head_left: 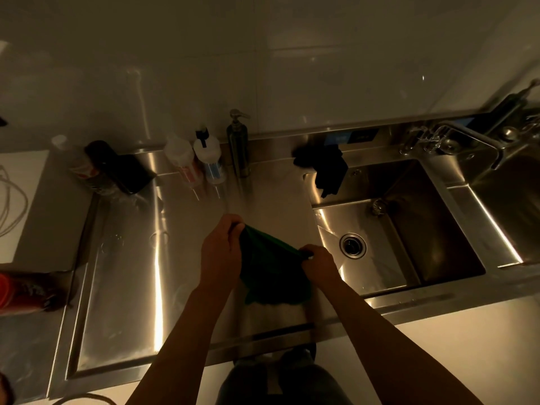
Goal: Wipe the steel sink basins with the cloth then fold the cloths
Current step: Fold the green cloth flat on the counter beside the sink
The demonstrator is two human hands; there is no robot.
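Observation:
A dark green cloth [271,267] hangs between both hands above the steel drainboard [131,258], left of the sink basin [409,229]. My left hand [222,252] pinches its upper left corner. My right hand [320,266] pinches the corner on the right. The cloth sags below the hands toward the counter's front edge. A second, black cloth [327,168] lies draped over the basin's back left rim, partly hanging inside.
Two white squeeze bottles [193,159], a steel pump dispenser [238,141] and a dark bottle [117,168] stand along the back. A faucet [467,138] sits at the back right, with a second basin [508,194] beyond. A red object [20,293] lies far left.

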